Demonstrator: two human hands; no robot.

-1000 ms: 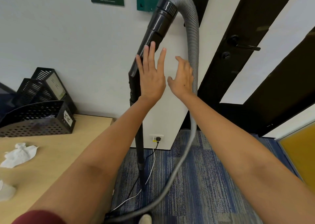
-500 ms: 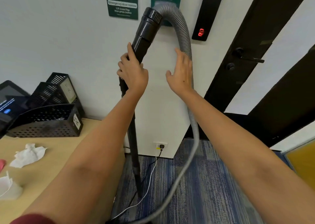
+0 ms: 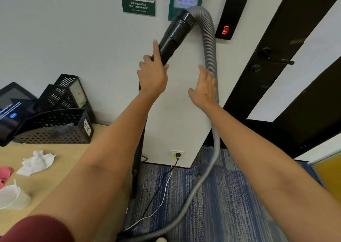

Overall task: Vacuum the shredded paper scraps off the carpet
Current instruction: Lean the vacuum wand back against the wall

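Head view: one tablet [image 3: 11,112] stands at the left edge of the desk [image 3: 77,149]. Three black mesh trays [image 3: 55,129] line its back edge. In front of them lie two crumpled white papers [image 3: 36,162] and one pink cloth [image 3: 4,175].

The desk meets a white wall carrying two green signs [image 3: 138,0], one socket [image 3: 176,153] and one card reader [image 3: 226,29]. A dark door [image 3: 276,87] stands at the right. Blue striped carpet [image 3: 230,195] covers the floor.

The single black vacuum wand [image 3: 173,37] stands steeply off the desk's right edge. Its long axis runs from the carpet up, and its top leans right toward the wall.

The left hand [image 3: 153,75] grips the wand with fingers curled round it and one finger lying along it. From the wand's top, one grey hose [image 3: 209,44] arches over and drops to the carpet.

The right hand [image 3: 203,87] is held flat with fingers straight and close together, just beside the hose. Whether it touches the hose cannot be told.
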